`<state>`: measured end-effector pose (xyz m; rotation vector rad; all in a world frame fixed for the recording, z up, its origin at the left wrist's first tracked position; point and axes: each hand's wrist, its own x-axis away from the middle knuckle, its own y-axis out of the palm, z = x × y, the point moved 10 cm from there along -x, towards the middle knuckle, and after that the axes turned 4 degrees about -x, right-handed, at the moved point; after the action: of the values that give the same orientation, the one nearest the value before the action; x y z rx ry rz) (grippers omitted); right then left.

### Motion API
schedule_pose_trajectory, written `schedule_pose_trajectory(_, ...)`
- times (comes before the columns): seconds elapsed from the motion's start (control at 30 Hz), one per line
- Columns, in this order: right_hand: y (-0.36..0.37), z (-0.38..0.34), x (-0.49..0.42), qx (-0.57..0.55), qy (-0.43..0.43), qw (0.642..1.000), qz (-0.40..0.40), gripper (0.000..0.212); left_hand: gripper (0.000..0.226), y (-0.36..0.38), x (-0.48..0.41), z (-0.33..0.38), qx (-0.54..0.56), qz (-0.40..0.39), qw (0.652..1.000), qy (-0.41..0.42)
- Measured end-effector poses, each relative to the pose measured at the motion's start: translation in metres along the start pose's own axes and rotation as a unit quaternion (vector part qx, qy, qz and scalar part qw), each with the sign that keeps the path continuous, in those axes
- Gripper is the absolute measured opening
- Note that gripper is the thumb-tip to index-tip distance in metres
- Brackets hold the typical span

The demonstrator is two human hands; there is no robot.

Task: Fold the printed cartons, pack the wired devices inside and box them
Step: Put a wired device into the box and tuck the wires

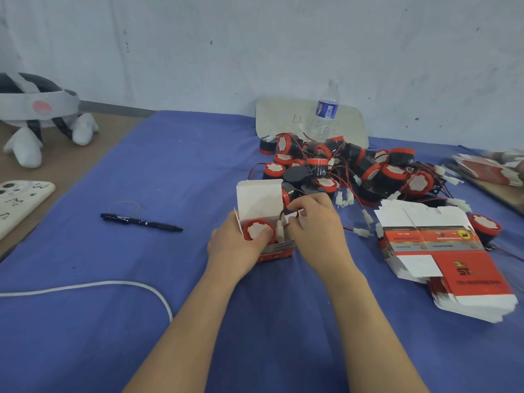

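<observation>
Red carton (279,250) open, wired device (258,231) inside, hands (314,222) gripping.

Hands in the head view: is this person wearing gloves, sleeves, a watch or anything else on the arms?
No. The left hand and right hand are bare, with no gloves. No ring, watch or wristband shows. The left forearm and right forearm are uncovered down to the bottom edge of the picture, so no sleeve is in view.

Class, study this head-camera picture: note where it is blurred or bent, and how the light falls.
Head view: soft, even light, faint shadows; far-right carton stack smeared; small print on the flat cartons unreadable; blue cloth's far edge slants and water bottle leans, from tilt or wide-angle bend.
</observation>
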<state>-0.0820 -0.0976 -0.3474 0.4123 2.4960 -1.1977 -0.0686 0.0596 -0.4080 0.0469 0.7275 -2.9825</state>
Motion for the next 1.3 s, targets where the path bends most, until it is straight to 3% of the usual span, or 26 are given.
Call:
schedule_pose_trajectory(0.27,0.017,0.0,0.001,0.118,-0.006,0.991,-0.055,0.016,0.039,0.0,0.002,0.004,-0.004,-0.001,1.0,0.002)
schedule_pose_trajectory(0.4,0.033,0.011,0.003,0.102,0.043,0.985,-0.13,0.026,0.028,-0.001,0.0,0.003,-0.009,0.005,1.0,0.006)
schedule_pose_trajectory(0.5,0.04,0.012,0.003,0.062,0.049,0.983,-0.167,0.022,0.029,-0.001,0.001,0.003,-0.011,0.003,1.0,0.005)
schedule_pose_trajectory(0.57,0.033,0.008,0.003,0.019,0.05,0.988,-0.142,0.019,0.033,0.0,0.002,0.004,-0.007,-0.002,1.0,0.006)
schedule_pose_trajectory(0.73,-0.007,-0.013,0.002,0.01,-0.011,0.999,0.031,0.017,0.039,0.001,0.004,0.004,0.001,-0.014,1.0,-0.001)
schedule_pose_trajectory(0.87,-0.008,-0.01,0.001,-0.082,0.016,0.996,0.022,0.018,0.043,0.001,0.004,0.005,-0.002,-0.016,1.0,-0.002)
schedule_pose_trajectory(1.0,0.001,-0.003,0.005,-0.044,0.054,0.998,-0.007,0.022,0.04,0.001,0.003,0.004,0.002,-0.013,1.0,-0.001)
schedule_pose_trajectory(1.1,0.005,-0.013,0.007,-0.015,0.029,0.999,-0.007,0.033,0.036,0.001,0.003,0.004,0.0,-0.011,1.0,0.005)
schedule_pose_trajectory(1.2,0.0,-0.021,0.005,0.073,0.001,0.996,0.052,0.041,0.031,0.001,0.001,0.005,-0.011,-0.008,1.0,0.009)
schedule_pose_trajectory(1.3,-0.008,-0.009,0.001,0.118,0.032,0.989,0.088,0.041,0.035,0.002,0.002,0.005,-0.006,-0.011,1.0,0.01)
